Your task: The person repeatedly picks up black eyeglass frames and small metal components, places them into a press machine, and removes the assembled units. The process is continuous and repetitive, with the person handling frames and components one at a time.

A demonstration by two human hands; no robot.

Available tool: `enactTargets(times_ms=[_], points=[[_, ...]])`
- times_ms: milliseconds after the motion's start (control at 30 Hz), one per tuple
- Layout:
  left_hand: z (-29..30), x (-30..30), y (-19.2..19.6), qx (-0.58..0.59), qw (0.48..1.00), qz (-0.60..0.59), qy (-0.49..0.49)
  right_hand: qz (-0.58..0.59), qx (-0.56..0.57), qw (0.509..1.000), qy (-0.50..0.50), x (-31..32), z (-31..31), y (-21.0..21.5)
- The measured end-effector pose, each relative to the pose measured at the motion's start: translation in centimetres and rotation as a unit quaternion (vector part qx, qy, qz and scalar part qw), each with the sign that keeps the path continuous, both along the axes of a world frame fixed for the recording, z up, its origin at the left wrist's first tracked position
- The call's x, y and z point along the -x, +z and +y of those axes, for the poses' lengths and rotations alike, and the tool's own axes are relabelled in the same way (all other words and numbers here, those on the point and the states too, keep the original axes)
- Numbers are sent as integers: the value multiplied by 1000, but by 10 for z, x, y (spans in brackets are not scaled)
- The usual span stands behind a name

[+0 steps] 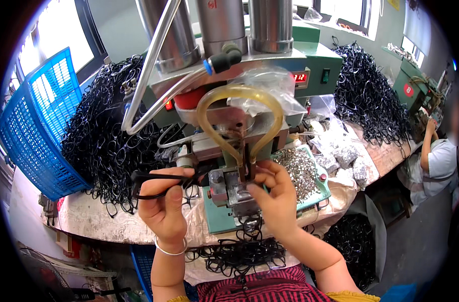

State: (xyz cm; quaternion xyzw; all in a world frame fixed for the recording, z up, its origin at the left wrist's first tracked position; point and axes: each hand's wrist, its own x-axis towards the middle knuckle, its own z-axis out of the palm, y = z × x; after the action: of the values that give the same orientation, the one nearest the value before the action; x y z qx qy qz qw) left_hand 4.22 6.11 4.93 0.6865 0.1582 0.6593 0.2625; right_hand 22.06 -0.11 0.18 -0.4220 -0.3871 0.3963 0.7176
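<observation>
Pinched in my left hand [164, 211] is a black eyeglass frame [148, 176], held just left of the machine's metal fixture [237, 194]; part of it reaches toward the fixture. My right hand [276, 201] is closed at the fixture's right side, thumb and fingers at the work point under the press head. Whatever small thing its fingers hold is hidden. Two dark rods [245, 166] come down between my hands, where the yellowish tube [277, 108] loops to them. The green bench press [315, 55] with its metal cylinders [272, 25] stands right in front.
A tray [321, 190] of small metal parts sits right of the fixture. Black eyeglass frames are heaped left [108, 126], right [365, 95] and on my lap [244, 256]. A blue basket [43, 131] leans at left. Plastic bags [343, 156] lie beyond the tray. A co-worker [433, 166] sits far right.
</observation>
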Motion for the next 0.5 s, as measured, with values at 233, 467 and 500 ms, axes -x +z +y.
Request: enactTargets(times_ms=[233, 467, 500], points=[[-27, 1, -37, -129, 964, 231, -5, -426, -28, 900, -88, -57, -5, -10], [-24, -15, -44, -185, 934, 300, -65, -562, 87, 775, -274, -127, -14, -93], [-23, -16, -44, -185, 934, 298, -61, -552, 76, 781, -284, -124, -10, -90]])
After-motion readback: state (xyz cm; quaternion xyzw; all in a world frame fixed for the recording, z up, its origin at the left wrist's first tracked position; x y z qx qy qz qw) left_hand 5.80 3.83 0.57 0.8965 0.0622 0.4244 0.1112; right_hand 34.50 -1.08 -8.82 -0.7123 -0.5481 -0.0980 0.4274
